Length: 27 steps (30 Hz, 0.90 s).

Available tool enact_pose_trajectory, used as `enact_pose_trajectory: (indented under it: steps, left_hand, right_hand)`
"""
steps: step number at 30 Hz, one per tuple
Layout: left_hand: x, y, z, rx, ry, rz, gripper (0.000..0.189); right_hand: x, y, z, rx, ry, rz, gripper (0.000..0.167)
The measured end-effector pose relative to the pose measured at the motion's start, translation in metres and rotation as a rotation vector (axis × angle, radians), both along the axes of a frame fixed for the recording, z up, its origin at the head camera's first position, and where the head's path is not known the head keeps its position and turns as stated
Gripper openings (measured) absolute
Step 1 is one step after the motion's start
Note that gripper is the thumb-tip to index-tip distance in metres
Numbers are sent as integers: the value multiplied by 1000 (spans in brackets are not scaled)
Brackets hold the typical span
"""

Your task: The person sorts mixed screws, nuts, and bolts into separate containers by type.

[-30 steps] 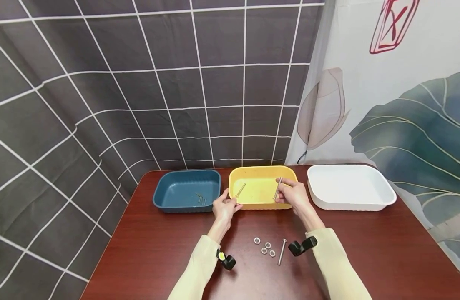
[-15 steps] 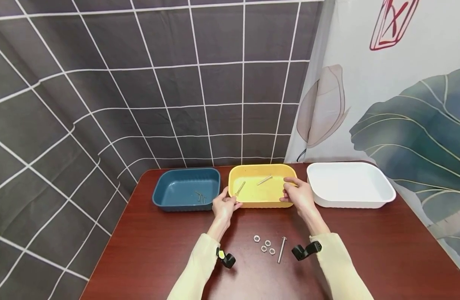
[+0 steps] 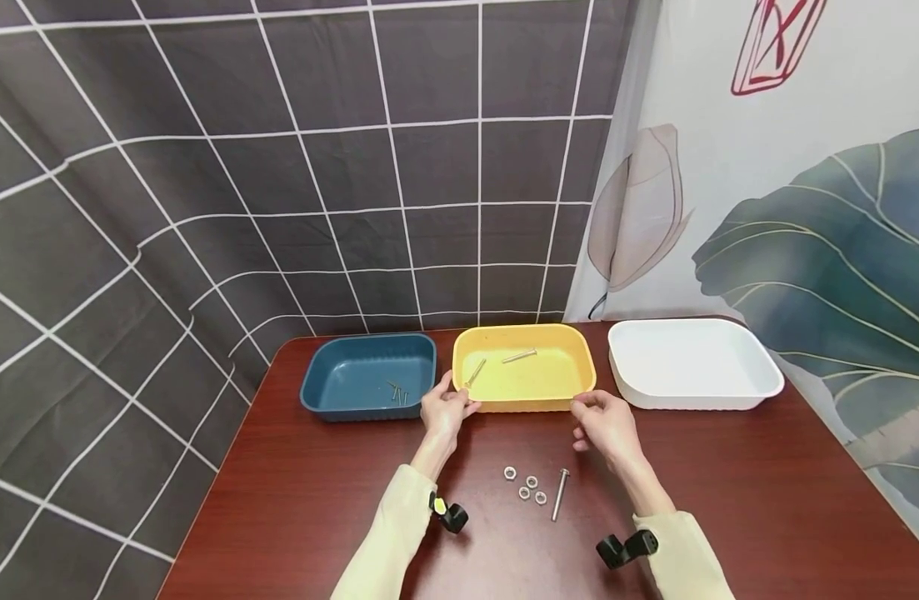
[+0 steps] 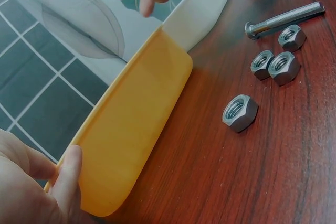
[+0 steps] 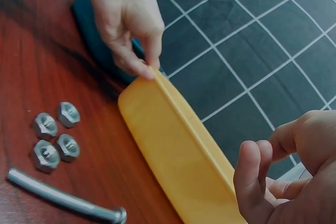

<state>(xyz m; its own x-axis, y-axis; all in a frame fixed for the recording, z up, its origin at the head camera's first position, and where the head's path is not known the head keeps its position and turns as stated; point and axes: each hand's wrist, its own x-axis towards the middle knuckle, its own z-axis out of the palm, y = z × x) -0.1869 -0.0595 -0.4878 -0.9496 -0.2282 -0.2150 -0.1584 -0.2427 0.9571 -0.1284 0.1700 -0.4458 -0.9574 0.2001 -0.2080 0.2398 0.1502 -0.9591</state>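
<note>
My left hand pinches the near left corner of a yellow tray, its thumb on the outside wall in the left wrist view. Two bolts lie inside: one bolt toward the back, another bolt near the left hand. Just off the tray's near right corner is my right hand, fingers loosely bent and nothing between them. On the table in front of the tray are several hex nuts and a longer bolt, lying on its side.
A blue tray with several small screws stands left of the yellow one. To the right is a white tray. All three line the back of the reddish wooden table, before a dark gridded curtain.
My right hand has let go of a bolt, which now lies in the yellow tray, and has drawn back toward the near right corner. The left hand keeps its hold on the rim.
</note>
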Motion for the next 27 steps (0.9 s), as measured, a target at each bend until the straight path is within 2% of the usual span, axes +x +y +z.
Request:
enact_pose_trajectory:
  steps: [3,7,14,27]
  left_hand:
    - [0,0,1,1,2,-3,55]
    - [0,0,2,5,-1,-2,55]
    - [1,0,3,4,-9,-4,56]
    - [2,1,3,0,-6,1,56]
  right_hand:
    - [6,0,-1,29,-7,0,26]
    - [14,-2,-5,122,-18,-9,24]
    - [26,-5,-19,256,-41,-18,25]
    - [45,-14,-41,350,-65,5,23]
